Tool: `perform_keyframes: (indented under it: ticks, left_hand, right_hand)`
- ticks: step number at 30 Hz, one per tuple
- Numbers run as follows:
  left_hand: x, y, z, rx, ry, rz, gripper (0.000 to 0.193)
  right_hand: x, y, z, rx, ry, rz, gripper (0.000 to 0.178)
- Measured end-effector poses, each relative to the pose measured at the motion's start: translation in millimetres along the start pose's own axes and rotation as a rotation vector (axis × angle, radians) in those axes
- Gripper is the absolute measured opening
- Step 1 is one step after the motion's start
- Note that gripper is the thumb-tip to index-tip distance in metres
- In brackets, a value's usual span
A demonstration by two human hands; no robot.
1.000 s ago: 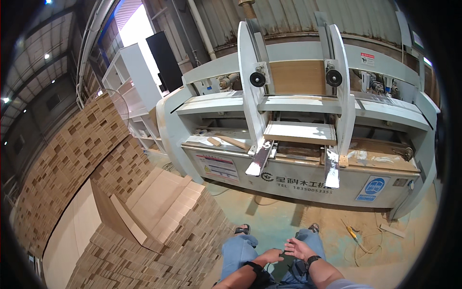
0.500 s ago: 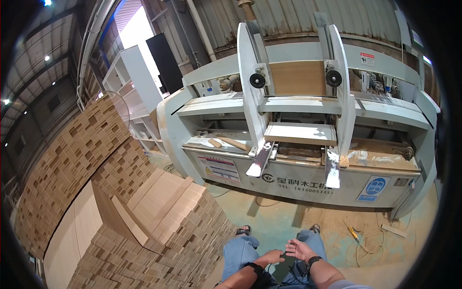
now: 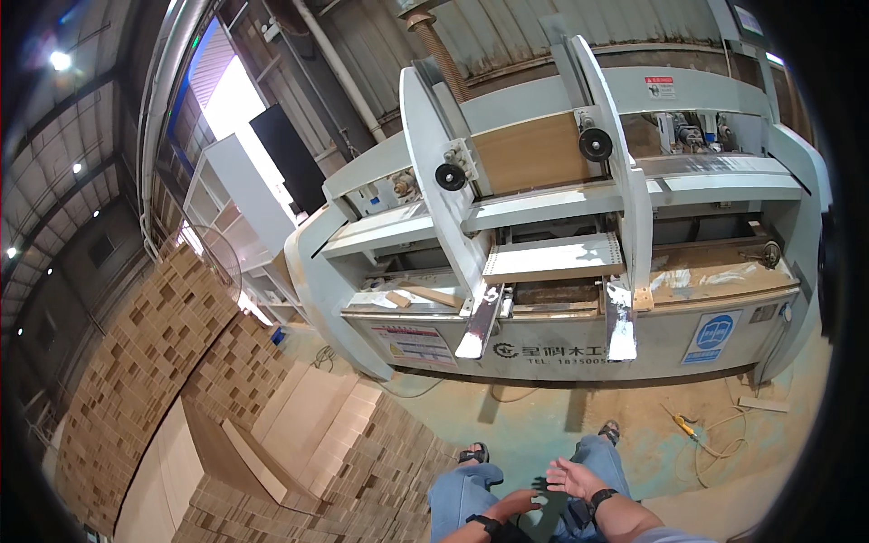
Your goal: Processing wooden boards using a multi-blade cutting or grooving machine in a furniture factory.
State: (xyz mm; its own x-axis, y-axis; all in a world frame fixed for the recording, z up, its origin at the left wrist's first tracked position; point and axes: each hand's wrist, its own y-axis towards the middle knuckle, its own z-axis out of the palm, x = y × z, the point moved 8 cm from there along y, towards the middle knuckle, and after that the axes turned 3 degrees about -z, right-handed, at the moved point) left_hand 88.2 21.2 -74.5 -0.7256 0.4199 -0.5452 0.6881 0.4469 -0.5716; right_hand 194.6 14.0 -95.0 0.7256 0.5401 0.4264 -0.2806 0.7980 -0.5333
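- The right hand [image 3: 572, 478] is unclenched, palm bared, with nothing visible in it; the left hand [image 3: 518, 503] sits just beside it, its grip impossible to tell.
- Both are near, between the knees, well apart from the machine [image 3: 656, 339].
- The board stack [image 3: 389, 466] stands near left, probably placed for easy reach.
- Farther off, a white board [image 3: 552, 255] spans the machine's two rails [image 3: 621, 326], seemingly for support at both ends.
- White shelving [image 3: 240, 192] stands far left; its compartments' contents are unclear.
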Motion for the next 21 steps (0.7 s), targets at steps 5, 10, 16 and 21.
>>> perform_keyframes:
  ticks: [5, 10, 16, 21]
  left_hand:
    - [42.1, 17.2, 21.7, -0.030, 0.070, 0.020, 0.051]
    - [27.0, 27.6, 13.8, 0.030, 0.107, -0.040, 0.050]
    - [23.9, 49.3, 12.4, 0.062, 0.066, -0.011, 0.046]
    - [4.8, 52.3, -3.1, -0.048, 0.001, 0.114, 0.039]
  right_hand:
    - [-1.8, 11.9, 10.0, 0.037, 0.048, 0.032, 0.032]
    - [7.9, 14.3, 0.9, 0.031, 0.082, 0.021, 0.037]
    - [17.1, 14.4, 6.8, 0.055, 0.115, 0.037, 0.037]
    - [18.3, 13.8, 0.6, 0.057, 0.119, 0.015, 0.035]
